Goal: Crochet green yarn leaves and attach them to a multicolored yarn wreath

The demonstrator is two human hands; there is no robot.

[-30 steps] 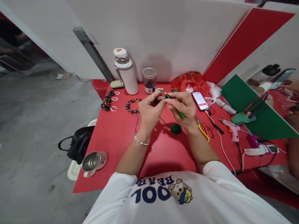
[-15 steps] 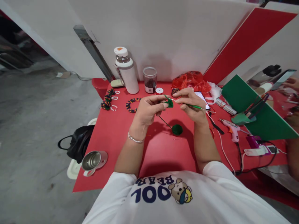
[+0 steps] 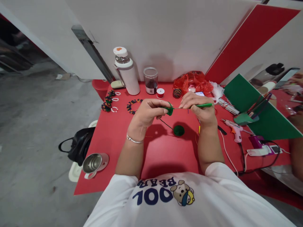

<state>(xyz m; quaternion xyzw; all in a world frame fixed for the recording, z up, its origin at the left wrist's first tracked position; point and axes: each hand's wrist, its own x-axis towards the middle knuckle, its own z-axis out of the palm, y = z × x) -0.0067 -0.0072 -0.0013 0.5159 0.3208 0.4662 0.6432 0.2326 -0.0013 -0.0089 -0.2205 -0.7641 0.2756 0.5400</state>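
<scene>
Pinched in the fingers of my left hand is a small green crochet piece. My right hand grips a crochet hook with a green handle, its thin metal shaft pointing left into the piece. A strand of yarn runs from below my left hand to a dark green yarn ball on the red table. Behind my left wrist lies a braided multicoloured ring, partly hidden by the hand.
A white thermos, a clear jar, a red thread spool and a red plastic bag stand along the back. A metal mug sits front left. At right are a glue gun, cables and a green board.
My right hand has shifted right and turned, so the hook lies nearly level with its handle above the fingers. Both hands are slightly lower, and the red spool shows more fully.
</scene>
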